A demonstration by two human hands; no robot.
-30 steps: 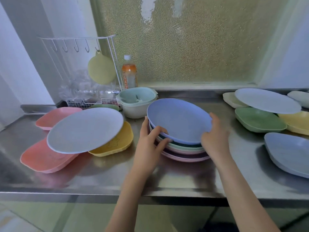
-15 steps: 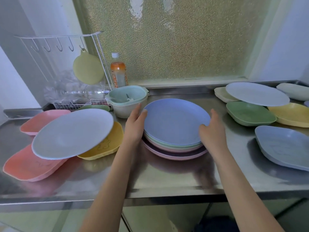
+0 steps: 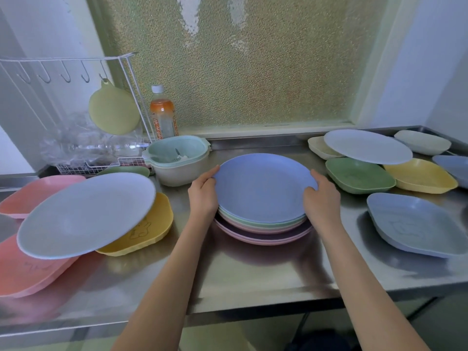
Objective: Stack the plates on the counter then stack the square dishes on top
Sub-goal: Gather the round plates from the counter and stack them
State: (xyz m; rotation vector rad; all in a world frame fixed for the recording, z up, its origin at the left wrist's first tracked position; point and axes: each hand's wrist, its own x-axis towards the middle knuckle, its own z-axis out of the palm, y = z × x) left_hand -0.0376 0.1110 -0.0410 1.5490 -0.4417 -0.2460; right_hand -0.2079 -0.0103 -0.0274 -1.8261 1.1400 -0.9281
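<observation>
A stack of several round plates [image 3: 263, 231] stands at the counter's middle, with a blue plate [image 3: 263, 188] on top. My left hand [image 3: 202, 193] presses the stack's left rim and my right hand [image 3: 321, 198] its right rim. A pale blue round plate [image 3: 86, 214] leans on a yellow square dish [image 3: 149, 229] and pink square dishes [image 3: 27, 269] at left. At right, a white round plate [image 3: 367, 146] lies over a green square dish [image 3: 357, 176] and a yellow one [image 3: 420, 176]; a blue square dish [image 3: 415, 224] sits nearer.
A mint-and-cream bowl set [image 3: 177, 160] stands just behind the stack's left. A bottle [image 3: 163, 115] and a white wire rack [image 3: 76, 97] with a hanging yellow disc are at the back left. The steel counter's front edge [image 3: 228, 317] runs below my forearms.
The blue plate was lowered flat onto the stack. Both hands shifted from gripping it to resting against the stack's two sides.
</observation>
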